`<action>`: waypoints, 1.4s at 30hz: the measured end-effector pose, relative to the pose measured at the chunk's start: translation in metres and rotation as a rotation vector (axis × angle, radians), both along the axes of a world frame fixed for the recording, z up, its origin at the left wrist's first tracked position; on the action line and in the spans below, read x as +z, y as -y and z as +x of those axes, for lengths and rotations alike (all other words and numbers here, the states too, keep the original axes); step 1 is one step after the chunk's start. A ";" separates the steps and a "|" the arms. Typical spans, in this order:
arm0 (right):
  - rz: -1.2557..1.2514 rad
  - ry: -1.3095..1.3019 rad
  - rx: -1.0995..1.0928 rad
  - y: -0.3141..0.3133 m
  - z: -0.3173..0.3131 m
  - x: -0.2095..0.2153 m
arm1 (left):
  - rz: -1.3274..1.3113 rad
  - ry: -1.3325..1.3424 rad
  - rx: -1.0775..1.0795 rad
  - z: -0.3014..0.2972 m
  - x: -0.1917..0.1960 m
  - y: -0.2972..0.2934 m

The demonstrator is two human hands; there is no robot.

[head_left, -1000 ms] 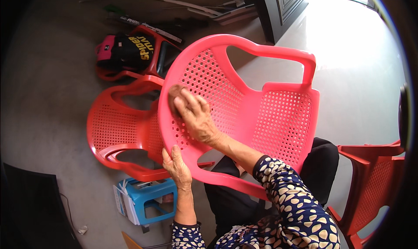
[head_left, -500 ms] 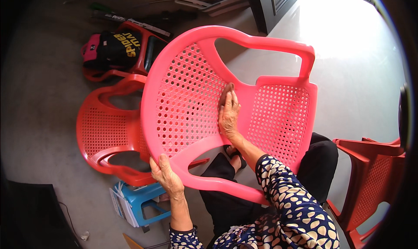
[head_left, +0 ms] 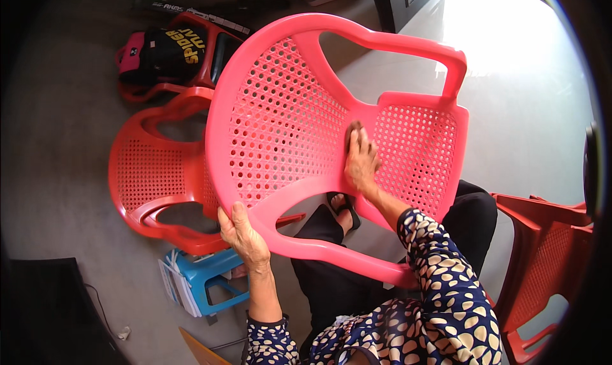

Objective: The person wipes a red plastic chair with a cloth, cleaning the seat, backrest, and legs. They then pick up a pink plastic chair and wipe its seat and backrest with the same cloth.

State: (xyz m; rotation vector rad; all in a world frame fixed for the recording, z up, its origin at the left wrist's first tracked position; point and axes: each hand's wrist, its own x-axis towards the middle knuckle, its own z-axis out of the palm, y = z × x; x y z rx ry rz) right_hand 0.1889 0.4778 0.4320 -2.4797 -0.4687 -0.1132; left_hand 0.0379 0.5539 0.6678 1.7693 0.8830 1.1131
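Note:
A pink plastic armchair (head_left: 290, 193) with a perforated back and seat lies tilted in front of me, its backrest to the left. My left hand (head_left: 247, 240) grips the lower left rim of the backrest, thumb on top. Where backrest meets seat, my right hand (head_left: 362, 161) presses a small brown cloth-like piece (head_left: 352, 130) against the plastic. Its fingers are slightly blurred and cover most of that piece, so its exact kind is unclear.
Beside it on the left stands a red plastic chair (head_left: 191, 174). Another red chair holds a black and pink bag (head_left: 169, 56). A blue stool (head_left: 210, 269) with papers sits below. Red chairs (head_left: 542, 250) stand at right. A dark panel (head_left: 54, 301) is lower left.
My right hand has slid rightward with the brown piece, from the lower backrest to the seat junction. My left hand keeps its hold on the rim. The view has shifted slightly.

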 end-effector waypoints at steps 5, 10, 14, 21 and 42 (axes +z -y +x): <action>0.204 -0.425 0.011 -0.004 -0.070 0.012 | 0.026 -0.028 -0.023 0.002 0.001 0.000; 0.447 -0.559 0.103 -0.017 -0.065 0.041 | 0.015 -0.011 -0.043 0.002 0.000 -0.001; 0.590 -0.402 0.213 -0.016 -0.067 0.087 | 0.047 -0.013 -0.061 0.000 -0.003 -0.005; 0.904 0.026 0.716 -0.020 -0.080 0.196 | -0.644 0.369 -0.397 0.002 0.007 -0.004; 0.748 0.360 1.050 0.008 -0.089 0.213 | -0.904 0.463 -1.018 -0.041 -0.033 -0.060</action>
